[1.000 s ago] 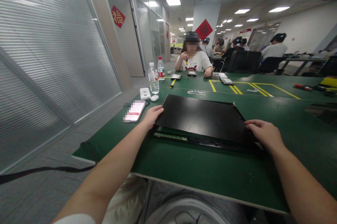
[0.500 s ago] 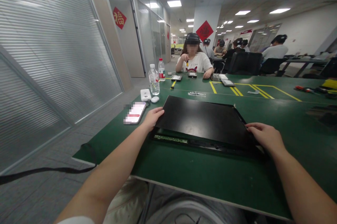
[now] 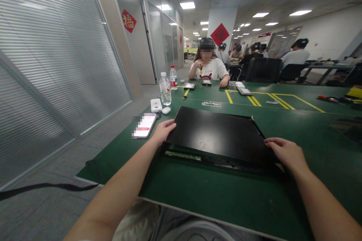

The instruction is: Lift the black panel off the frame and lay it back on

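A flat, glossy black display panel (image 3: 217, 133) lies in front of me, its near edge raised off the black frame (image 3: 223, 164) below. A narrow green circuit board (image 3: 183, 155) shows in the gap along that near side. My left hand (image 3: 164, 131) pinches the panel's left edge, thumb on top and the other fingers partly hidden beneath. At the right edge, my right hand (image 3: 288, 153) is closed with thumb and fingertips on the rim. Whether those fingertips also catch the frame cannot be made out.
Left of the panel are a phone (image 3: 144, 125), a white device (image 3: 156, 105), a small white case (image 3: 166, 110) and two bottles (image 3: 165, 89). Clear strips (image 3: 211, 103) lie beyond it. A person (image 3: 207, 63) sits opposite with a screwdriver. Tools (image 3: 329, 98) lie far right on the green table (image 3: 209, 192).
My view has tilted up slightly, so the table and panel appear a little lower. Both hands keep their hold on the panel's edges.
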{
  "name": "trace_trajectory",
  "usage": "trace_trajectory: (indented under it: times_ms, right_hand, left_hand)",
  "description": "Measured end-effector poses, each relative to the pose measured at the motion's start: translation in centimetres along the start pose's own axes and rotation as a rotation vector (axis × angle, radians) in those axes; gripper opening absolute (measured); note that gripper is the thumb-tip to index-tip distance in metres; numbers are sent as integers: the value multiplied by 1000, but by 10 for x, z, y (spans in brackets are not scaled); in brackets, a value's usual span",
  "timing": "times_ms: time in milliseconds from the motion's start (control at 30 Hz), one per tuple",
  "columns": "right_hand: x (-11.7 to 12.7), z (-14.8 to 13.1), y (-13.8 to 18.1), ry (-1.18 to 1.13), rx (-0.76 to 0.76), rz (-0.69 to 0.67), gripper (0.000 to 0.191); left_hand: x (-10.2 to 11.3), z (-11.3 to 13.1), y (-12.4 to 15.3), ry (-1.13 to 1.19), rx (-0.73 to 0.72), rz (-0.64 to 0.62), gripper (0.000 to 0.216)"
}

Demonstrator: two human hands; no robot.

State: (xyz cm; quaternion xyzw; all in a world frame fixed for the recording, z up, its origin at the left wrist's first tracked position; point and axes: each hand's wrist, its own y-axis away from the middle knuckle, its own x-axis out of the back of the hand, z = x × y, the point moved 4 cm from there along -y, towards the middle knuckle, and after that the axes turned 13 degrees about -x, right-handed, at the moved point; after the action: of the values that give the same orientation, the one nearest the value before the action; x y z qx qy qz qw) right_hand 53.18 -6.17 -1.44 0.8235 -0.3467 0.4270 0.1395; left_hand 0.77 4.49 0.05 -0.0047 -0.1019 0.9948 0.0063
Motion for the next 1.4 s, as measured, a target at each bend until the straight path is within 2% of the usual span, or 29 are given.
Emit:
trace_trajectory:
  times_ms: [200, 600, 867, 1100, 1267, 1400]
  right_hand:
    - [1, -4, 4, 27, -37, -43, 31]
    - [-1, -4, 2, 58, 41, -17, 32]
    - [-2, -5, -2, 120, 27, -34, 30]
    - [-4, -3, -4, 103, 29, -43, 30]
    - [-4, -1, -7, 103, 43, -20, 29]
    - [-5, 2, -9, 90, 36, -12, 27]
  left_hand:
    - [8, 4, -4, -244, -134, 30, 34]
    - [6, -1, -4, -373, -169, 0, 15]
    - [3, -9, -5, -350, -117, -71, 23]
    - [2, -6, -4, -384, -172, -107, 23]
    - [-2, -1, -4, -515, -246, -144, 18]
    - [-3, 1, -5, -548, -251, -123, 14]
